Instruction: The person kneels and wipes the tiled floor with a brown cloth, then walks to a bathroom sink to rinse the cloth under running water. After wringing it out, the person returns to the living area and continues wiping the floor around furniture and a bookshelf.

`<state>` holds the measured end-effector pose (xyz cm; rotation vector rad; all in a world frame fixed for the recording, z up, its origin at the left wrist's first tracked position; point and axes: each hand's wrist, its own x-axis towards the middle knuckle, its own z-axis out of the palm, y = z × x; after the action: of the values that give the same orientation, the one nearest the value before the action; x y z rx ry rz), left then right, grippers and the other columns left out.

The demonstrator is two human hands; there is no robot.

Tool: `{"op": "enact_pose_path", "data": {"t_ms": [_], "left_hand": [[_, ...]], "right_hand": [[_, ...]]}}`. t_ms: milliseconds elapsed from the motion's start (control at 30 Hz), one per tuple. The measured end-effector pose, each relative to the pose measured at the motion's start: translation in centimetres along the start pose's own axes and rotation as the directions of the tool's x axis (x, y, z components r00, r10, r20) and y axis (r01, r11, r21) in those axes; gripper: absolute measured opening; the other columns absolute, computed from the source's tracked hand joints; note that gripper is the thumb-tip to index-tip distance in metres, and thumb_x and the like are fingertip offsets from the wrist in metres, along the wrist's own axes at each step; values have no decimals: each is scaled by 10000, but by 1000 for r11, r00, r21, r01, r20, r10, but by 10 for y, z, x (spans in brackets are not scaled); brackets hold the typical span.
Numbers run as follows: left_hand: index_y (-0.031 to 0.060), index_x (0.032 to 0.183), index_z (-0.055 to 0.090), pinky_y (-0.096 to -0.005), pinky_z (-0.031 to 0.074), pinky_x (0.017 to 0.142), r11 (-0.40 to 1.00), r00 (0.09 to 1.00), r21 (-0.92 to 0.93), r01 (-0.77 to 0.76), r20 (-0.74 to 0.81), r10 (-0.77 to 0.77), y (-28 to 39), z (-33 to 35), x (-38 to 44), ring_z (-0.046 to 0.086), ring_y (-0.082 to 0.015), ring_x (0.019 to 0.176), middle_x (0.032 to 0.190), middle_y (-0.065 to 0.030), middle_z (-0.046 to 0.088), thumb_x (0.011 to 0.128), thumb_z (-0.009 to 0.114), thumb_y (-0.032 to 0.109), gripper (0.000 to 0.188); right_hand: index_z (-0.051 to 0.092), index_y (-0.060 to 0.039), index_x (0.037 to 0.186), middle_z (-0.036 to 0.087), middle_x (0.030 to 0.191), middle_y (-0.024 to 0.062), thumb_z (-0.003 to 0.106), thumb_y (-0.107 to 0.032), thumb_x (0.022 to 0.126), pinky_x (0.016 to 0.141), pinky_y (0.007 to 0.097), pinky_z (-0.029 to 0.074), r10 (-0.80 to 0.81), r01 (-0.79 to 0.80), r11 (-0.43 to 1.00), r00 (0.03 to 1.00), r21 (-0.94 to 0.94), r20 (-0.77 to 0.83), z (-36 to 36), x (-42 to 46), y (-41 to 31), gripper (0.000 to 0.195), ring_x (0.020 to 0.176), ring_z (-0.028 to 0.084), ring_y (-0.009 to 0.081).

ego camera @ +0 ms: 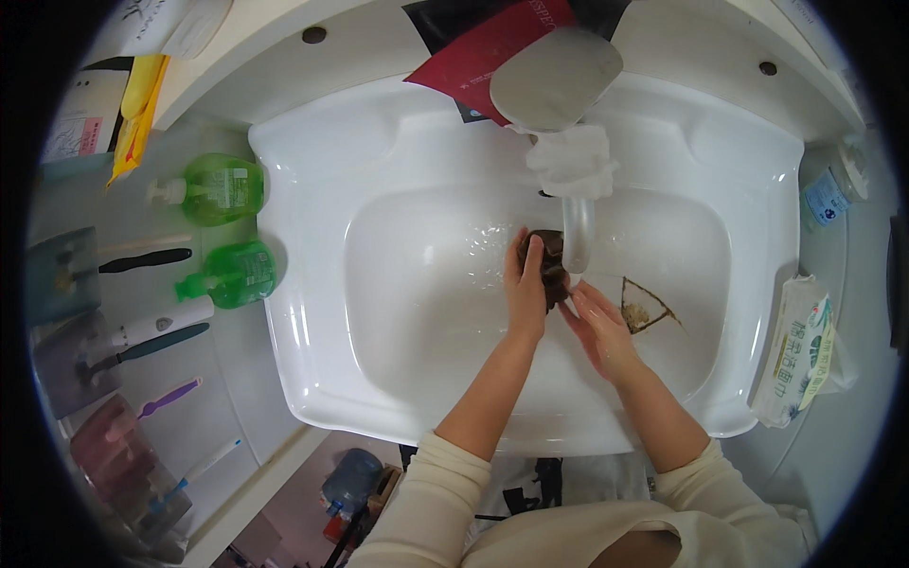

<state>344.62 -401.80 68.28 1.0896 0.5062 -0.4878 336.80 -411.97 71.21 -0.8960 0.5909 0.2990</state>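
A dark brown, glossy object [552, 264] with a lumpy, plated surface is held over the basin of the white sink [426, 341]. My left hand [525, 284] wraps its left side, fingers pointing up along it. At its lower right end, the fingers of my right hand [600, 326] are on it, and that hand looks wet. Just above and to the right, the translucent spout tube [579, 234] of the faucet partly covers the object. White cloth [574, 162] is bunched around the faucet behind the tube.
Right of my hands, a brown triangular outline with residue [643, 309] lies on the basin floor. Green pump bottles [224, 190] stand left of the sink, near toothbrushes [170, 397] in wall holders. A pack of wipes [795, 351] sits on the right, below a jar [834, 192].
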Motion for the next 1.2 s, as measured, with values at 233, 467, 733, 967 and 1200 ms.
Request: {"op": "enact_pose_path", "data": {"t_ms": [233, 467, 733, 967, 1200], "left_hand": [[62, 1231, 540, -351, 525, 876, 898, 937, -271, 347, 140, -320, -54, -21, 12, 614, -206, 1007, 1130, -56, 608, 937, 618, 298, 384], [68, 1246, 544, -362, 512, 917, 901, 926, -216, 377, 118, -359, 5, -2, -18, 612, -200, 1061, 1156, -67, 619, 970, 502, 452, 475], [47, 1235, 543, -372, 524, 893, 915, 946, -246, 320, 28, -323, 28, -85, -46, 644, -239, 1020, 1153, -100, 639, 986, 433, 402, 447], [41, 1234, 567, -289, 502, 865, 989, 949, 145, 13, 310, -58, 44, -65, -79, 631, -199, 1011, 1107, -84, 647, 965, 466, 255, 358], [139, 1117, 670, -494, 431, 861, -48, 427, 611, -790, 606, 671, 74, -18, -141, 596, -333, 960, 1071, -157, 612, 836, 640, 343, 348]], "right_hand": [[644, -19, 1160, 600, 1110, 115, 592, -74, 926, 807, 294, 513, -616, 532, 470, 769, -704, 170, 17, -24, -77, 246, 975, 600, 179], [569, -159, 1316, 602, 760, 57, 608, -150, 912, 631, 280, 474, -594, 466, -30, 703, -884, 390, 119, -16, -173, 406, 645, 558, 182], [550, -187, 1335, 602, 771, 36, 618, -269, 914, 617, 296, 476, -625, 435, -90, 676, -896, 390, 119, -34, -135, 434, 652, 571, 185], [413, -156, 1441, 482, 1353, 76, 443, -623, 935, 949, 461, 445, 231, -245, 969, 937, -21, -261, 75, -68, -14, 689, 1110, 556, 216], [552, -168, 1242, 572, 1274, 28, 328, -440, 1011, 1003, 406, 430, 112, -217, 866, 963, 451, 247, 77, -66, -14, 420, 1174, 539, 219]]}}
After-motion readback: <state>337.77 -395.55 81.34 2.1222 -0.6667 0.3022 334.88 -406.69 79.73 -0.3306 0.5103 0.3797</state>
